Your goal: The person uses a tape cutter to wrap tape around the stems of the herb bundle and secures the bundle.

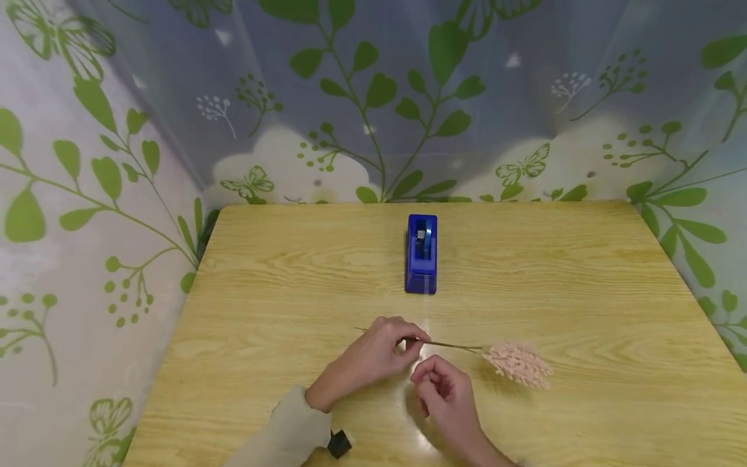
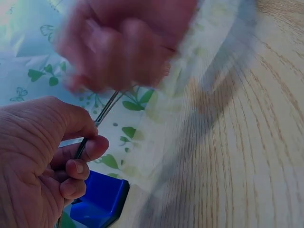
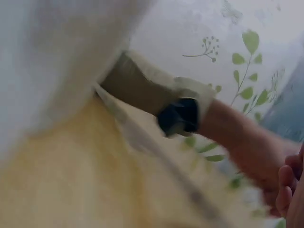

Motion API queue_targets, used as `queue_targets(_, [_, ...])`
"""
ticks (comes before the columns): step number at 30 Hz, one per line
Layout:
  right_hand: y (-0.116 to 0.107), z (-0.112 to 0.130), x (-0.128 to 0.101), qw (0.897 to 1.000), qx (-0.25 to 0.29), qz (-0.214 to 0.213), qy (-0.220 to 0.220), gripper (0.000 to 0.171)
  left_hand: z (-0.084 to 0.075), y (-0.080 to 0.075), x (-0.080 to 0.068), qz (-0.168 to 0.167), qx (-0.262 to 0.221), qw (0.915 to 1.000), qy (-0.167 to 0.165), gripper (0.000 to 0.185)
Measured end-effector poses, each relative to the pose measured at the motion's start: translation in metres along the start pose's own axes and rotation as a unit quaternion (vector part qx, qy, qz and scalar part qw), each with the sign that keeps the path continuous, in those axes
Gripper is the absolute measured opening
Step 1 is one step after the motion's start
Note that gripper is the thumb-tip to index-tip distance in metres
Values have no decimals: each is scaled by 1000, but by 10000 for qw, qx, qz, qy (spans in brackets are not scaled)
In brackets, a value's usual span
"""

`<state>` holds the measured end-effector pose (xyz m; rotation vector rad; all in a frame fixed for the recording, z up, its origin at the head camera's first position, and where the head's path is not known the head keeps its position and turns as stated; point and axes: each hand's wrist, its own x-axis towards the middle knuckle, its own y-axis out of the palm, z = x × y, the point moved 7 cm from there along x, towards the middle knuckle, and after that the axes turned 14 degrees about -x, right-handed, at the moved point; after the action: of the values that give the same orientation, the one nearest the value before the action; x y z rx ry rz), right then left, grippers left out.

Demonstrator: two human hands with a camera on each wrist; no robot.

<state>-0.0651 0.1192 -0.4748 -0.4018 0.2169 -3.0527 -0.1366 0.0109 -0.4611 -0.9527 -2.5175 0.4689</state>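
Your right wrist view is smeared throughout: the left forearm [image 3: 237,137] and its dark wrist strap [image 3: 179,116] are soft, and only the fingertips of your right hand [image 3: 289,187] show, cut off at the frame's edge. In the left wrist view your right hand [image 2: 118,42] is a blur, so its grip cannot be read, and the blue tape dispenser [image 2: 99,202] is cropped by the bottom edge. In the head view your left hand [image 1: 373,357] hides part of the thin stem [image 1: 452,346].

A blurred sleeved forearm [image 3: 156,102] wearing a black wrist device [image 3: 180,116] reaches above the yellow worktop [image 3: 61,185], leaf-patterned backdrop [image 3: 247,57] behind it.
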Motion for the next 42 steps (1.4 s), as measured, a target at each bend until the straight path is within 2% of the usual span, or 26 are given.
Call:
queue_targets(1, [-7, 15, 5, 9961, -604, -43, -638, 26, 0, 0, 0, -5, 15, 10000, 53, 17])
queue_targets(2, [-14, 27, 12, 9871, -1141, -59, -1120, 26, 0, 0, 1, -8, 34, 9999, 109, 17])
queue_targets(3, [-22, 37, 21, 9732, -1761, -81, -1474, 27, -1, 0, 1, -14, 60, 9998, 173, 16])
queue_targets(5, [-36, 47, 44, 9384, -3016, 89, -1684, 23, -1, 0, 2, -10, 88, 9996, 270, 16])
queue_targets(6, [-40, 46, 55, 9193, -3587, 411, -1568, 17, -1, 0, 2, -5, 105, 9995, 314, 15])
queue_targets(8, [-43, 34, 73, 8839, -4313, 1431, -1103, 17, -1, 1, 2, -7, 151, 9992, 371, 14])
queue_targets(10, [-42, 16, 81, 8562, -4370, 2669, -692, 26, 0, 2, 1, -12, 169, 9991, 377, 14])
queue_targets(12, [-40, -2, 81, 8422, -3891, 3730, -148, 33, -1, 3, 0, 5, 186, 9992, 367, 15])
queue_targets(14, [-39, -14, 81, 8361, -3276, 4393, 238, 36, -1, 1, -1, 14, 269, 9989, 378, 17])
queue_targets(16, [-38, -20, 79, 8319, -2753, 4799, 434, 37, -2, -1, -1, 15, 353, 9985, 428, 18])
queue_targets(20, [-34, -24, 76, 8315, -2043, 5147, 449, 36, -3, -4, -5, -98, 533, 9973, 505, 19])
queue_targets(22, [-32, -25, 75, 8316, -1854, 5224, 344, 35, -2, -3, -8, -129, 551, 9972, 494, 18])
queue_targets(28, [-36, -27, 76, 8427, -1794, 5073, 203, 34, -1, 3, -8, -74, 614, 9975, 350, 20])
queue_targets(32, [-38, -24, 78, 8532, -2134, 4759, 46, 26, 1, 7, -6, -38, 572, 9983, 96, 19])
queue_targets(36, [-34, -19, 81, 8593, -2480, 4472, -73, 18, 5, 7, -5, -6, 520, 9985, -149, 18])
queue_targets(42, [-31, -21, 80, 8652, -2875, 4103, -220, 29, 7, 7, -4, -72, 372, 9992, -155, 13])
